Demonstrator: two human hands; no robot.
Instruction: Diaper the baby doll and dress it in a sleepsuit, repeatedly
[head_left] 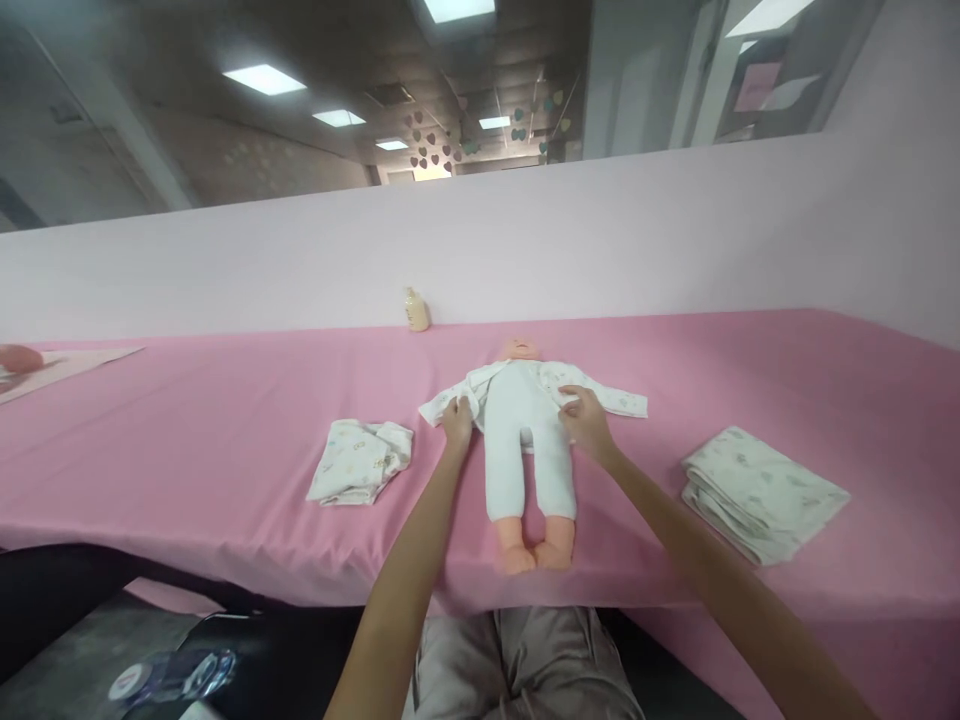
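A baby doll (513, 400) lies on its back, its head away from me and its bare feet toward me. Its torso and legs are white. A white printed baby shirt (622, 402) is spread at its sides, sleeves stretched outward. My left hand (457, 422) is closed on the shirt's left side, beside the doll's torso. My right hand (588, 422) is at the doll's right side, thumb and forefinger apart, close to the shirt's other front panel; the remaining fingers are partly hidden.
Folded printed cloths lie on both sides, a smaller cloth (358, 462) left and a thicker cloth (761, 492) right. A pump bottle (416, 310) stands by the wall on the pink-covered table (225, 430). A plastic bottle (174, 676) is at lower left, below the table edge.
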